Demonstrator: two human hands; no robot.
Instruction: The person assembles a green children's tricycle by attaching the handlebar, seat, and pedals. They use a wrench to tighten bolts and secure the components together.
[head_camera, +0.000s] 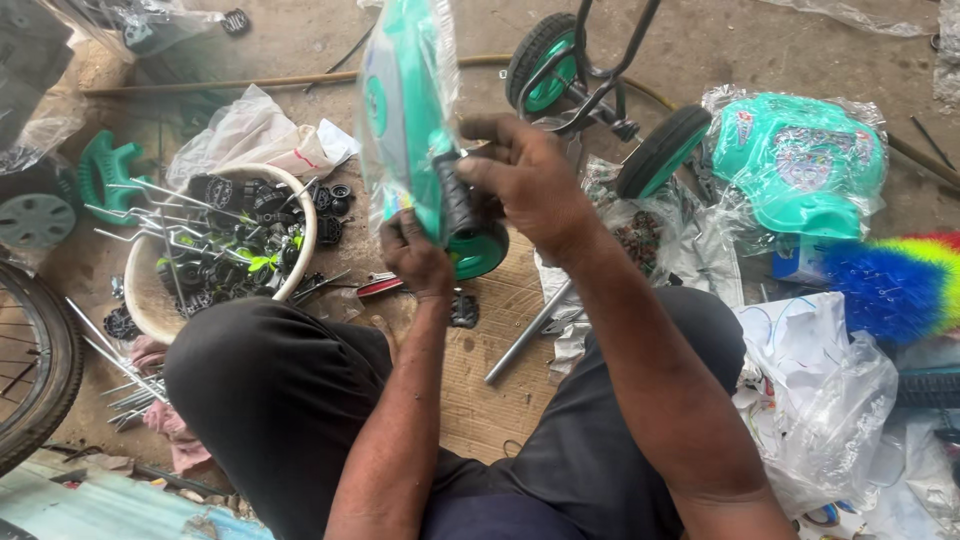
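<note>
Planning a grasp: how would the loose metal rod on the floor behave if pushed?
The metal rod looks round and smooth, so it would probably roll sideways. It seems rigid, unlikely to flex. One end sits by a plastic bag, which might snag it.

I see both forearms bare from the elbow down — no sleeves, no gloves, no watch or ring on the left hand (415, 258) or the right hand (528, 178). Below them I wear dark, near-black trousers (270, 400) — plain cloth, loose over both knees, creased at the lap.
</note>
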